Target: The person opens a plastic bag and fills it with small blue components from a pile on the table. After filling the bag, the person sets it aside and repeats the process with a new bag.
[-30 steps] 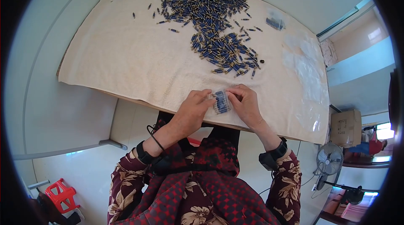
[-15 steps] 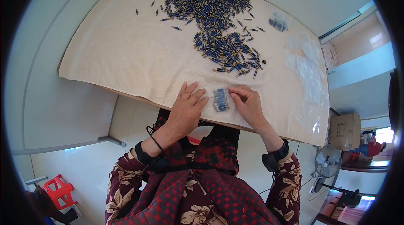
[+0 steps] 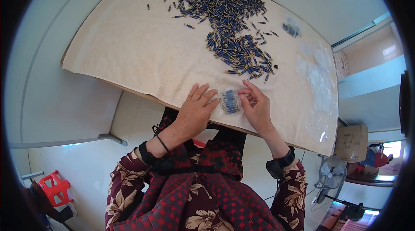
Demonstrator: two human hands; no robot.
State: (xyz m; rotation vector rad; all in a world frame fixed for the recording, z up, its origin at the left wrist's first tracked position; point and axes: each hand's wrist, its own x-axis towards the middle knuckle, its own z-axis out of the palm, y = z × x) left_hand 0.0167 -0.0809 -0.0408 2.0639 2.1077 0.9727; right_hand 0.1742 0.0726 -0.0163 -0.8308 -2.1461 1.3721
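A small clear plastic bag (image 3: 230,102) lies flat near the table's front edge, with a row of blue pieces with brass-coloured ends inside. My left hand (image 3: 196,109) rests on the cloth with its fingers spread, fingertips right at the bag's left edge. On the other side, my right hand (image 3: 257,108) holds its index finger raised and apart, while the thumb and a bent finger sit close by the bag's right edge. Beyond both hands, a large heap of loose blue pieces (image 3: 225,19) of the same look runs down from the far edge.
A cream cloth (image 3: 125,45) covers the table. Another filled bag (image 3: 291,29) lies at the far right, and several flat clear plastic bags (image 3: 317,88) are spread along the right side. A carton (image 3: 351,142) and a fan (image 3: 333,172) stand off the right end; a red stool (image 3: 55,187) is lower left.
My right index finger has lifted off the bag's upper right corner and stretched out. My left hand keeps its place beside the bag. The whole view has shifted slightly.
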